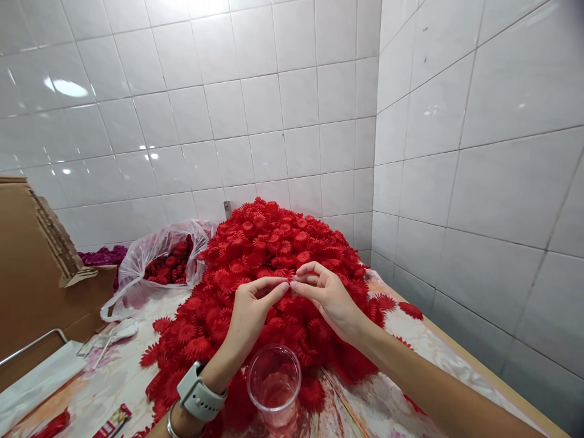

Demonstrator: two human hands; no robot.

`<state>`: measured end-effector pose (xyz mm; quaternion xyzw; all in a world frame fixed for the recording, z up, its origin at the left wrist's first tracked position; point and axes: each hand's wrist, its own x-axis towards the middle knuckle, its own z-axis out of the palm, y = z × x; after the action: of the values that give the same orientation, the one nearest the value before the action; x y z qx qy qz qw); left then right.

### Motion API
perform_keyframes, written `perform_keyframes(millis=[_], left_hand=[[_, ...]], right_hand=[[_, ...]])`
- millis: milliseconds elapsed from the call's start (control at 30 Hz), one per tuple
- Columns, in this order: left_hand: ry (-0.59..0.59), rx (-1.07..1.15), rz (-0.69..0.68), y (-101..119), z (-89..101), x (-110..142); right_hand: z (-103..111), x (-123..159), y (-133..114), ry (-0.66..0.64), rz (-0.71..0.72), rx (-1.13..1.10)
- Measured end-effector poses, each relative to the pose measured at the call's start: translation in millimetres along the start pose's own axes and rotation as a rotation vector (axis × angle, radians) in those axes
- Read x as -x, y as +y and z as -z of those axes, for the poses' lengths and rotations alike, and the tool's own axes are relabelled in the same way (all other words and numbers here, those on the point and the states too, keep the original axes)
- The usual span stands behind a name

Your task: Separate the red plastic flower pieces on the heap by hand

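My left hand (254, 304), with a white watch (201, 392) and a bangle on its wrist, is closed in a pinch of thumb and forefinger. Its tips meet those of my right hand (326, 298), which is pinched as well. Whatever is between the fingertips is too small to make out; red petals show just behind them. Both hands are above the front of a large heap of red fringed artificial flowers (269, 243). Below them, among the flowers, stands a clear plastic cup (274, 380) that looks partly filled with clear liquid.
A clear plastic bag (137, 258) of dark red flowers lies left of the heap, with purple material (103, 255) behind it. A torn cardboard box (36, 261) stands far left. Thin sticks (342, 404) and a small packet (112, 421) lie in front. Tiled walls (292, 97) close the back and right.
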<state>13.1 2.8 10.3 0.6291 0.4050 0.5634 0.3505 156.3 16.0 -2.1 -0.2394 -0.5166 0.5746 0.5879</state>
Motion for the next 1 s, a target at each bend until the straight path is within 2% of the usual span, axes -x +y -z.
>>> perform_keyframes(millis=[200, 367, 533, 733, 1000], left_hand=[[-0.009, -0.021, -0.035, 0.2, -2.5, 1.3], [-0.018, -0.089, -0.077, -1.8, -4.4, 3.8], [0.005, 0.046, 0.017, -3.7, -4.0, 2.5], [0.046, 0.142, 0.118, 1.1, 0.2, -1.9], [0.059, 0.101, 0.03, 3.3, 3.0, -3.6]], right_hand=[[-1.3, 0.6, -4.5, -0.036, 0.025, 0.009], [0.1, -1.7, -2.3, 0.036, 0.073, 0.05], [1.8, -3.6, 1.2, 0.02, 0.128, 0.049], [1.0, -0.8, -0.3, -0.022, 0.073, 0.034], [0.9, -0.7, -0.9, -0.034, 0.081, 0.074]])
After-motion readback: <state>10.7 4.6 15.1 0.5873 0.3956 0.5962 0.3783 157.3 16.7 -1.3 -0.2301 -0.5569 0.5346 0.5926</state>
